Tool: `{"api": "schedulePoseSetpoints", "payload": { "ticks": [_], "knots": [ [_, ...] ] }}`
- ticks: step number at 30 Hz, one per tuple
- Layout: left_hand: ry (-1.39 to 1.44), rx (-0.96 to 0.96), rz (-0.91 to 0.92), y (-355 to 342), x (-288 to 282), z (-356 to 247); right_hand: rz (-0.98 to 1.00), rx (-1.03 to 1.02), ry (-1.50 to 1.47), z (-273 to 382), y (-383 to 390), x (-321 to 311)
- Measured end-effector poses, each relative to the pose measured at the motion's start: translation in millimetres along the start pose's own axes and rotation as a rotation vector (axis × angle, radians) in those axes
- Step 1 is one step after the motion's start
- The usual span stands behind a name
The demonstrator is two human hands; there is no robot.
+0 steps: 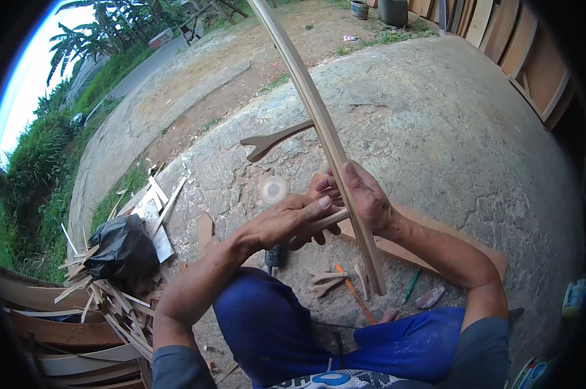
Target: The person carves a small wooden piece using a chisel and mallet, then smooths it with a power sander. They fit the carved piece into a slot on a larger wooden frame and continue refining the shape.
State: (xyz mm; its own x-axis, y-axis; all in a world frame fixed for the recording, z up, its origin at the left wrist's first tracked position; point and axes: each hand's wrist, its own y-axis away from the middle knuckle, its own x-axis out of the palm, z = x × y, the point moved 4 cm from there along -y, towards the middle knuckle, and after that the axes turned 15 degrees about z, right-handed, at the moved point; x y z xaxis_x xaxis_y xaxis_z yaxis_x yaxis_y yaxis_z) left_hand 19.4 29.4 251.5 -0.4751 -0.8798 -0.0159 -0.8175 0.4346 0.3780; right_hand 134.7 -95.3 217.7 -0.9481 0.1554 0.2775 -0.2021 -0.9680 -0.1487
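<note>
A long, narrow wooden strip (306,84) slants across the middle, from the top edge down toward my knees. My right hand (367,198) is wrapped round its lower part. My left hand (293,219) grips a short wooden piece (330,221) whose end meets the strip's left side; the fingers hide the rest of it. Higher up, a forked wooden piece (273,139) sticks out leftward from the strip. Beneath my hands, several small forked wooden pieces (328,282) lie on the concrete, beside an orange strip (356,293) and a green pencil-like stick (410,287).
A pale round disc (274,190) and a dark tool body (273,255) are near my left hand. A wooden board (435,246) lies under my right forearm. At left, a black plastic bag (122,249) rests on wood scraps (157,207). Boards (500,32) lean at upper right.
</note>
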Motion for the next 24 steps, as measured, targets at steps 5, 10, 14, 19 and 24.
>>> {"api": "schedulePoseSetpoints", "payload": {
  "ticks": [5,10,14,19,24],
  "knots": [
    [0.051,-0.070,0.024,-2,-1,7,0.054,-0.010,0.005,-1,-2,-2],
    [0.081,0.035,0.020,-3,7,-2,0.042,-0.034,-0.005,4,1,2],
    [0.118,0.021,0.048,-1,7,-3,0.052,-0.049,0.022,5,-1,4],
    [-0.202,0.056,0.041,-10,4,-2,0.038,-0.051,0.014,-1,1,-2],
    [-0.189,0.012,0.016,-3,0,6,0.032,-0.032,0.025,-10,-3,-3]
  ]
}}
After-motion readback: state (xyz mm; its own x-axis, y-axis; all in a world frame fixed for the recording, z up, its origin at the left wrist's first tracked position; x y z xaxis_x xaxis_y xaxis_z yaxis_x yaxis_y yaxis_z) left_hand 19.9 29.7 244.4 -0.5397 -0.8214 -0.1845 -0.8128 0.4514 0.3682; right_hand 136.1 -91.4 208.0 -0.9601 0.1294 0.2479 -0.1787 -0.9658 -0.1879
